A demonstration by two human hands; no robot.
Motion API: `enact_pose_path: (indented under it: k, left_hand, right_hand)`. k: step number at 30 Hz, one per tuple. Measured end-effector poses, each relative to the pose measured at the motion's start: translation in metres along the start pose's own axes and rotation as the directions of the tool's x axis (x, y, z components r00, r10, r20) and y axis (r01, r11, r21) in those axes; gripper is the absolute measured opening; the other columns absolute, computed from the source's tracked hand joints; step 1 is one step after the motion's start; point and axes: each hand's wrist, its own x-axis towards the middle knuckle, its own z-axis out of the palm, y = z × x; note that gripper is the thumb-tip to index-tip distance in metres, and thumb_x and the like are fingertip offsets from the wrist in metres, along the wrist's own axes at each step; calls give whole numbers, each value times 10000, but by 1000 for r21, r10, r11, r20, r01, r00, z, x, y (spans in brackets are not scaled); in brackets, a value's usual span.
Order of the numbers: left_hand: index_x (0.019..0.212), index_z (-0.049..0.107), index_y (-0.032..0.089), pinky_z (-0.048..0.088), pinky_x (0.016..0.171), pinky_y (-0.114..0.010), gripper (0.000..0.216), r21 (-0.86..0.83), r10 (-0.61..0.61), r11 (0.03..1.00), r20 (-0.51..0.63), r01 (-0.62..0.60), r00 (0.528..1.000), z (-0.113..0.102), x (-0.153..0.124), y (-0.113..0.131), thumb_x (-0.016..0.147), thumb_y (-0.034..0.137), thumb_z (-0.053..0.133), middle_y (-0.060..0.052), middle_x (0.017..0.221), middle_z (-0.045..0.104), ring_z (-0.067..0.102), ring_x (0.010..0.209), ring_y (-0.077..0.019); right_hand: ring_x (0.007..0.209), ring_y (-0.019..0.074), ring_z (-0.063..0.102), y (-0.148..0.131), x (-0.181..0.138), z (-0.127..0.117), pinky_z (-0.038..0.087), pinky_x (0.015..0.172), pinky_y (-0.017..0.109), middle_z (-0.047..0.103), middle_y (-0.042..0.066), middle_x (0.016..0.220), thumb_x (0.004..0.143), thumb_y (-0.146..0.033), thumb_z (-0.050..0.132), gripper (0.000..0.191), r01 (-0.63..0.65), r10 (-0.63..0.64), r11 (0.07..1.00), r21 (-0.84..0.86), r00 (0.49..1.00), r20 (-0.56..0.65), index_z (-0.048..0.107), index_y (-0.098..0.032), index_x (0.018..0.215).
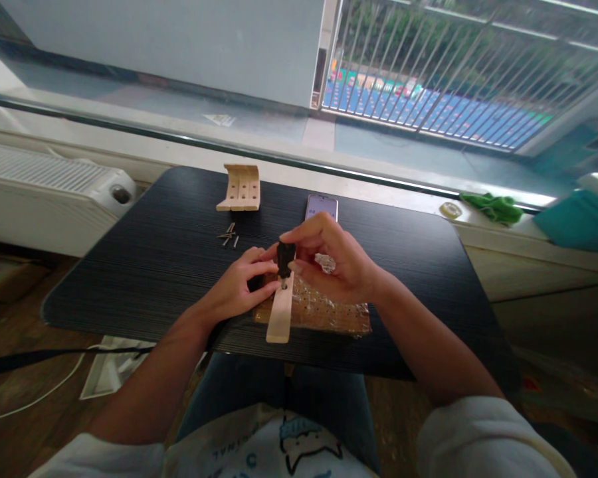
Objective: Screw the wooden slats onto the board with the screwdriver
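My right hand (pixel 333 259) is closed around the black handle of a short screwdriver (pixel 286 259), which stands nearly upright. Its tip meets a hole or screw in a pale wooden strip (pixel 279 322). That strip lies across a brown block (pixel 329 318) wrapped in clear plastic, its surface dotted with small holes. From the left, my left hand (pixel 242 282) grips the strip beside the screwdriver's tip, thumb and fingers close to the shaft. Whether those fingers also pinch a screw is too small to make out.
Several screws (pixel 228 235) lie loose on the black table (pixel 144 265). Behind them stands a curved wooden piece (pixel 243 189) with holes. A phone (pixel 321 206) lies near the table's far edge. On the sill are a tape roll (pixel 450 210) and a green cloth (pixel 493 208).
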Motion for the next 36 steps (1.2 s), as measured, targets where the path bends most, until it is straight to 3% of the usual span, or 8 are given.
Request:
enact_pose_path:
  k: [4, 10, 18, 36]
  left_hand:
    - [909, 679, 173, 491, 847, -354, 232, 0, -1, 1000, -6, 1, 1000, 0, -1, -1, 842, 363, 564, -63, 969, 578, 570, 936, -226]
    - [914, 680, 169, 490, 874, -362, 237, 6, 12, 1000, -12, -12, 1000, 1, -1, -3, 843, 363, 565, -74, 988, 583, 571, 970, -234]
    - [863, 668, 155, 497, 886, -393, 231, -36, -48, 998, 17, 48, 999, -1, 1, 5, 823, 361, 570, -76, 968, 623, 589, 972, -246]
    - [969, 668, 178, 478, 915, -393, 229, -12, 26, 1000, -11, -26, 1000, 1, 0, -1, 852, 342, 560, -71, 1018, 588, 565, 1014, -236]
  right_hand:
    - [545, 26, 432, 0, 0, -1, 360, 498, 171, 558, -24, 822, 927, -191, 455, 260, -29, 29, 999, -35, 999, 17, 380, -180, 1176]
    - [585, 8, 476, -7, 4, -4, 399, 529, 139, 590, 15, 974, 920, -168, 483, 267, 35, -35, 993, -113, 999, 4, 458, -159, 1185]
    - [609, 5, 505, -7, 8, -5, 421, 584, 127, 656, -14, 935, 917, -178, 529, 225, 161, -163, 971, -175, 987, 2, 567, -145, 1137]
    - [561, 13, 451, -2, 7, -2, 396, 520, 141, 575, -44, 767, 891, -283, 586, 248, 157, -194, 949, -273, 974, -117, 560, -145, 1095]
